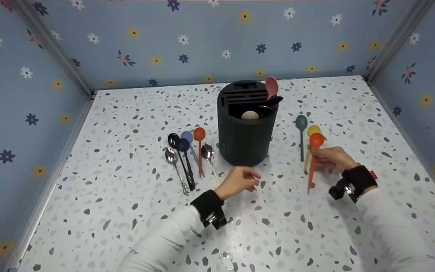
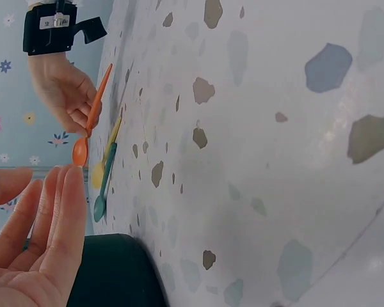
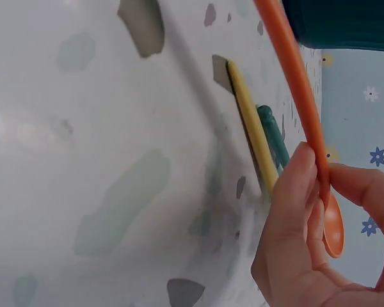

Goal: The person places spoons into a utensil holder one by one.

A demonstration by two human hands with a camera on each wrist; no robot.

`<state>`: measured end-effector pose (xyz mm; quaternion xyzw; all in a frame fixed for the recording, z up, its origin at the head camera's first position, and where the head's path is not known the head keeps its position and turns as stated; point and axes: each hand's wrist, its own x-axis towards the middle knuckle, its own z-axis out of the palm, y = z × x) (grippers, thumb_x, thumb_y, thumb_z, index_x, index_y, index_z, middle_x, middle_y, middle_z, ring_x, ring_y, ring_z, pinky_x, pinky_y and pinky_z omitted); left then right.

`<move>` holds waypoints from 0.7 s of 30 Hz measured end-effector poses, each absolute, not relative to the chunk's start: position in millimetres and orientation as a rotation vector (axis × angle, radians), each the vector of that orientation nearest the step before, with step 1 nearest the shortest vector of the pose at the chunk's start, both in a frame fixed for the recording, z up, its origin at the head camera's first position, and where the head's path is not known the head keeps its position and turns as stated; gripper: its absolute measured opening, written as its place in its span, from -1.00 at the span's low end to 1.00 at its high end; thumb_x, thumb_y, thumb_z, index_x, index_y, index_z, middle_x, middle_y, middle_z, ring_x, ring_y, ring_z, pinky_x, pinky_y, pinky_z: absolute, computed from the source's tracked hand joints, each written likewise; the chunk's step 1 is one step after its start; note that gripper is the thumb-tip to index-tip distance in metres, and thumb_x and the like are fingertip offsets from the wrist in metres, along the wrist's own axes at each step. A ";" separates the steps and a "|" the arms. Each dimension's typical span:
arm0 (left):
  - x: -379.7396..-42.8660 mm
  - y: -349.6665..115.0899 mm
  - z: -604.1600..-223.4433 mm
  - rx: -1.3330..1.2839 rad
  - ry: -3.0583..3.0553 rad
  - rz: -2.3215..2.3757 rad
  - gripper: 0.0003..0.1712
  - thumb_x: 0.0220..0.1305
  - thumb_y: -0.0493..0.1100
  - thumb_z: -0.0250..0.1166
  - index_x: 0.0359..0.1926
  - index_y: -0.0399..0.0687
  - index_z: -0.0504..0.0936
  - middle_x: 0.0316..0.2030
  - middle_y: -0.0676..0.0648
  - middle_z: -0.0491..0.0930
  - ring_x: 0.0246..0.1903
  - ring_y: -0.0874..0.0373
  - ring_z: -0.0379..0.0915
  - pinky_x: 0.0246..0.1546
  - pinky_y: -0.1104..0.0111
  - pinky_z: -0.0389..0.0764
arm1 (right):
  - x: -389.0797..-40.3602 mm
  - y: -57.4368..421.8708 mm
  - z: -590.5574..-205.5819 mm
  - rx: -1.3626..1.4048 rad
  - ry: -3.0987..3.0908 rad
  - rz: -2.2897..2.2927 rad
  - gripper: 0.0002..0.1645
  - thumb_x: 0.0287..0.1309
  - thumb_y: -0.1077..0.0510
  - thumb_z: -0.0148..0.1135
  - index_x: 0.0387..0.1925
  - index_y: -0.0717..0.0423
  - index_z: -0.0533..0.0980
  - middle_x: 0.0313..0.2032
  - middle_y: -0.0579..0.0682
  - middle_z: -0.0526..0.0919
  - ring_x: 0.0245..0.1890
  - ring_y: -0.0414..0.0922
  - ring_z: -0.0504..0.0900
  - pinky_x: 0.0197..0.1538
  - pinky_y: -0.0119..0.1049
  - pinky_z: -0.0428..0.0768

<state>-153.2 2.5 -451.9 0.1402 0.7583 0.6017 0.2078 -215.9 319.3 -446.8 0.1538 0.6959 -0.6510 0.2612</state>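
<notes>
Spoon [image 3: 303, 99], orange and slender-handled, raised above the tabletop [image 1: 127, 241] in the pinching grip of the right hand [image 1: 332, 158]; left hand [image 1: 240, 179] empty, fingers relaxed. A slack pinch could let it swivel and knock the yellow long-handled spoon [image 3: 251, 125] nearby.

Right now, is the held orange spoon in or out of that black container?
Out: the right hand holds the orange spoon by its handle, and the head view shows it apart from the black container.
</notes>
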 end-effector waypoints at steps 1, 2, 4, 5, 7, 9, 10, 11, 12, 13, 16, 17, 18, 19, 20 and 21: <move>-153.2 3.0 -452.4 0.387 2.110 1.672 -0.78 0.04 -0.42 0.18 -0.24 -0.50 0.53 -0.47 -0.26 0.58 -0.51 -0.10 0.55 -0.45 0.31 0.65 | -216.0 317.2 -446.0 0.413 1.866 -1.775 -0.86 0.11 0.15 0.15 -0.45 0.08 0.60 -0.46 -0.05 0.65 -0.40 -0.20 0.62 -0.11 -0.34 0.59; -152.9 3.6 -452.5 0.382 2.110 1.668 -0.78 0.04 -0.42 0.18 -0.24 -0.49 0.54 -0.47 -0.25 0.58 -0.51 -0.09 0.55 -0.45 0.31 0.65 | -215.9 315.0 -445.3 0.411 1.847 -1.790 -0.86 0.11 0.17 0.15 -0.44 0.09 0.60 -0.45 -0.05 0.65 -0.39 -0.19 0.62 -0.11 -0.34 0.59; -152.5 5.2 -453.5 0.379 2.111 1.658 -0.78 0.04 -0.41 0.18 -0.24 -0.47 0.54 -0.46 -0.27 0.58 -0.50 -0.11 0.55 -0.44 0.29 0.65 | -215.4 310.3 -443.9 0.402 1.806 -1.821 -0.86 0.11 0.21 0.14 -0.44 0.10 0.61 -0.44 -0.02 0.65 -0.38 -0.18 0.62 -0.10 -0.32 0.58; -152.1 6.0 -453.5 0.376 2.108 1.656 -0.78 0.05 -0.40 0.19 -0.24 -0.46 0.55 -0.45 -0.28 0.58 -0.49 -0.14 0.55 -0.44 0.28 0.65 | -215.0 307.9 -443.2 0.400 1.781 -1.839 -0.85 0.11 0.23 0.13 -0.45 0.11 0.62 -0.44 -0.01 0.65 -0.38 -0.17 0.62 -0.09 -0.32 0.58; -151.0 7.3 -452.7 0.372 2.093 1.660 -0.78 0.06 -0.40 0.19 -0.24 -0.46 0.54 -0.42 -0.31 0.58 -0.44 -0.20 0.53 -0.42 0.27 0.65 | -213.9 303.0 -441.9 0.390 1.733 -1.876 -0.83 0.12 0.28 0.11 -0.47 0.12 0.62 -0.44 0.02 0.65 -0.37 -0.15 0.63 -0.08 -0.30 0.58; -148.9 8.2 -448.8 0.368 2.075 1.668 -0.78 0.06 -0.40 0.18 -0.23 -0.48 0.53 -0.39 -0.36 0.56 -0.40 -0.28 0.51 -0.40 0.23 0.65 | -212.4 297.9 -440.4 0.377 1.711 -1.887 -0.80 0.13 0.29 0.09 -0.49 0.10 0.61 -0.43 0.02 0.65 -0.38 -0.15 0.62 -0.09 -0.31 0.58; -147.3 8.5 -445.0 0.365 2.067 1.671 -0.77 0.06 -0.41 0.18 -0.23 -0.49 0.53 -0.38 -0.38 0.56 -0.38 -0.30 0.50 -0.38 0.22 0.64 | -211.6 295.8 -440.1 0.359 1.702 -1.893 -0.79 0.14 0.29 0.07 -0.49 0.09 0.61 -0.43 0.02 0.65 -0.38 -0.16 0.62 -0.10 -0.32 0.58; -145.7 8.6 -440.9 0.361 2.058 1.674 -0.77 0.07 -0.41 0.17 -0.22 -0.51 0.52 -0.37 -0.40 0.55 -0.37 -0.31 0.49 -0.37 0.20 0.64 | -210.8 293.5 -439.5 0.345 1.685 -1.906 -0.77 0.15 0.30 0.05 -0.50 0.09 0.61 -0.43 0.02 0.64 -0.38 -0.16 0.62 -0.10 -0.33 0.59; -144.2 8.9 -437.2 0.357 2.051 1.679 -0.76 0.07 -0.42 0.17 -0.21 -0.52 0.51 -0.37 -0.41 0.55 -0.36 -0.32 0.49 -0.36 0.18 0.64 | -210.1 291.6 -439.3 0.328 1.672 -1.919 -0.75 0.16 0.31 0.03 -0.50 0.09 0.60 -0.43 0.02 0.64 -0.38 -0.16 0.62 -0.11 -0.33 0.59; -142.9 9.2 -433.7 0.350 2.046 1.680 -0.76 0.07 -0.43 0.16 -0.21 -0.53 0.50 -0.37 -0.41 0.54 -0.35 -0.33 0.49 -0.34 0.17 0.63 | -209.0 289.2 -438.4 0.314 1.656 -1.934 -0.74 0.16 0.33 0.02 -0.50 0.10 0.60 -0.42 0.03 0.63 -0.38 -0.16 0.61 -0.11 -0.32 0.59; -143.3 11.2 -436.2 0.335 2.038 1.713 -0.76 0.05 -0.42 0.17 -0.22 -0.51 0.52 -0.43 -0.33 0.56 -0.43 -0.21 0.54 -0.39 0.23 0.65 | -207.1 283.4 -436.9 0.295 1.590 -1.980 -0.72 0.18 0.36 -0.02 -0.49 0.14 0.59 -0.43 0.04 0.62 -0.37 -0.15 0.61 -0.09 -0.30 0.58; -144.4 12.4 -439.7 0.326 2.036 1.721 -0.77 0.05 -0.42 0.18 -0.22 -0.49 0.52 -0.44 -0.30 0.57 -0.45 -0.16 0.55 -0.40 0.26 0.65 | -206.7 281.1 -436.0 0.303 1.569 -1.991 -0.72 0.17 0.36 -0.02 -0.49 0.15 0.59 -0.43 0.04 0.61 -0.36 -0.14 0.61 -0.08 -0.29 0.58; -145.6 13.7 -443.4 0.313 2.032 1.730 -0.77 0.05 -0.42 0.18 -0.22 -0.48 0.53 -0.46 -0.27 0.57 -0.48 -0.11 0.55 -0.42 0.28 0.65 | -206.3 278.9 -435.5 0.307 1.556 -1.996 -0.73 0.18 0.36 -0.03 -0.49 0.16 0.59 -0.43 0.05 0.61 -0.35 -0.13 0.61 -0.08 -0.29 0.58; -146.8 14.8 -446.9 0.303 2.029 1.738 -0.78 0.05 -0.41 0.19 -0.23 -0.46 0.53 -0.46 -0.24 0.57 -0.49 -0.05 0.56 -0.43 0.31 0.65 | -206.0 276.7 -435.0 0.313 1.548 -1.998 -0.73 0.18 0.36 -0.02 -0.48 0.15 0.58 -0.42 0.04 0.61 -0.35 -0.14 0.60 -0.08 -0.29 0.58; -147.6 15.8 -450.0 0.298 2.024 1.750 -0.78 0.05 -0.41 0.19 -0.23 -0.45 0.54 -0.46 -0.21 0.57 -0.50 0.00 0.56 -0.44 0.34 0.65 | -205.8 274.8 -435.1 0.317 1.540 -2.003 -0.74 0.17 0.36 -0.02 -0.47 0.16 0.58 -0.42 0.04 0.60 -0.35 -0.14 0.60 -0.10 -0.30 0.59; -147.6 16.6 -450.2 0.291 2.018 1.754 -0.78 0.06 -0.41 0.19 -0.23 -0.46 0.53 -0.44 -0.22 0.57 -0.50 -0.01 0.56 -0.44 0.33 0.65 | -205.5 272.7 -435.0 0.319 1.536 -2.006 -0.76 0.17 0.37 -0.02 -0.46 0.17 0.57 -0.42 0.04 0.60 -0.34 -0.14 0.60 -0.11 -0.30 0.59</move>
